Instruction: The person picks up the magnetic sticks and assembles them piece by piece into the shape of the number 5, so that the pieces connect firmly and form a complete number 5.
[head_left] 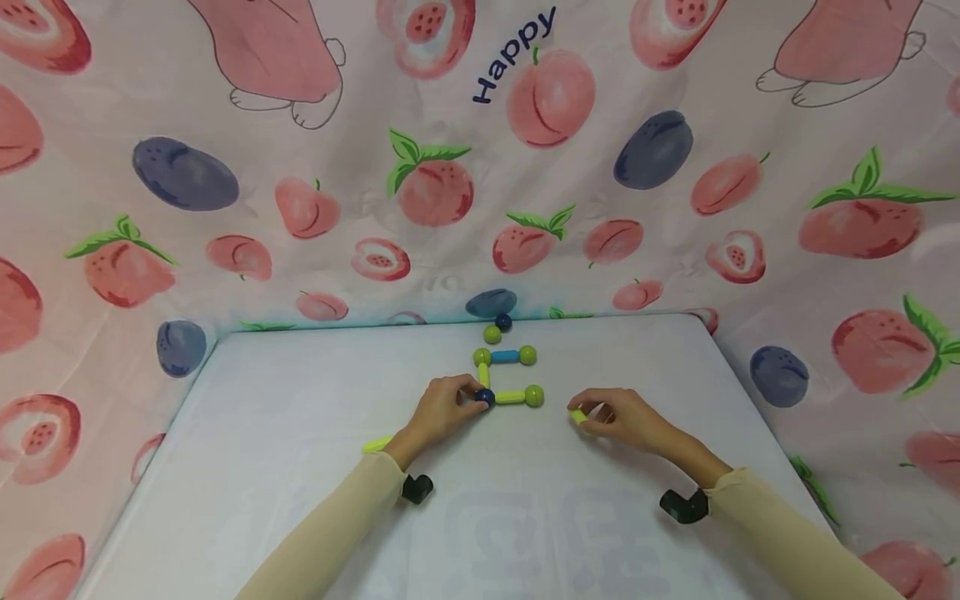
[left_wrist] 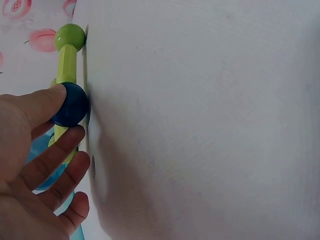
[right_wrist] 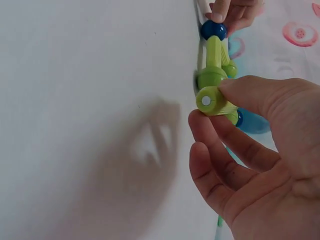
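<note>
My left hand [head_left: 441, 410] pinches a dark blue ball [left_wrist: 74, 105] between thumb and fingers. The ball is the corner of a joined figure of magnetic rods and balls on the table. From it a yellow-green rod [head_left: 511, 398] runs right to a green ball [head_left: 534, 395]. Another yellow-green rod [head_left: 483, 375] runs back to a green ball [head_left: 482, 357], from which a blue rod [head_left: 506, 357] reaches a further green ball [head_left: 528, 355]. Right of the figure, my right hand [head_left: 626, 418] pinches a separate yellow-green rod [right_wrist: 214, 101]. Its round end shows a silvery disc.
A loose-looking green ball [head_left: 492, 334] and a dark blue ball [head_left: 503, 322] lie behind the figure, near the back edge of the white table [head_left: 300, 375]. A yellow-green rod [head_left: 377, 444] lies beside my left wrist. Fruit-printed cloth [head_left: 435, 283] stands behind.
</note>
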